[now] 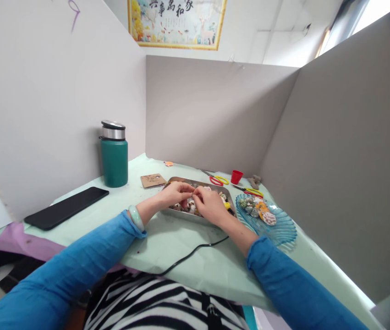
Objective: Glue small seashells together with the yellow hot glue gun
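My left hand (177,192) and my right hand (209,201) meet fingertip to fingertip over a shallow metal tray (195,219). Both have their fingers pinched together; whatever lies between them is too small to make out. Inside the tray are many small pieces (191,206), white, brown, yellow and black, partly covered by my hands. To the right of the tray, a blue ribbed glass plate (286,229) carries a cluster of small decorated pieces (257,208) in green, white, orange and dotted red.
Behind the tray lie scissors (218,180), more scissors (251,191) and a red cup (236,177). A brown card (152,180) is at its left. Farther left stand a green bottle (114,158) and a black phone (67,207). A black cable (195,251) crosses the front. Grey partitions (215,110) enclose the table.
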### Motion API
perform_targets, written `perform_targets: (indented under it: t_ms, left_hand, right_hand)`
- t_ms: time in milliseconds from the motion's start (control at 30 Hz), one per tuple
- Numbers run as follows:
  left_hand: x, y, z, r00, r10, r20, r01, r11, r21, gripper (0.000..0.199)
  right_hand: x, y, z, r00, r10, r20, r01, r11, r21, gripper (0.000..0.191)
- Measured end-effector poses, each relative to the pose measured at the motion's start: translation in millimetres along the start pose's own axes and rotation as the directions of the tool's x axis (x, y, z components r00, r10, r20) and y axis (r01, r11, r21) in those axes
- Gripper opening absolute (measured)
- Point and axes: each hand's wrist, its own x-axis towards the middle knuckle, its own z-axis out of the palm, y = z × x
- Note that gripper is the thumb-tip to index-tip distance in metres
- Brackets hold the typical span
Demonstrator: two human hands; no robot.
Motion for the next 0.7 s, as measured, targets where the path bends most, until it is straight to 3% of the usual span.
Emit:
perform_targets:
  t_ms: [367, 700]
  left_hand:
    - [5.5, -9.3, -0.9, 0.996, -0.022, -0.083, 0.017, 0.998, -0.063, 0.040]
    - [5.6, -8.4, -2.2, 0.999, -0.013, -0.047, 0.008, 0.996, -0.094, 0.036]
  right_hand:
    - [0.6, 0.1, 0.2, 0.999, 0.037, -0.016, -0.036, 0.999, 0.028, 0.020]
    - [0.6, 0.5, 0.5, 0.998, 0.036, -0.048, -0.035, 0.999, 0.009, 0.021]
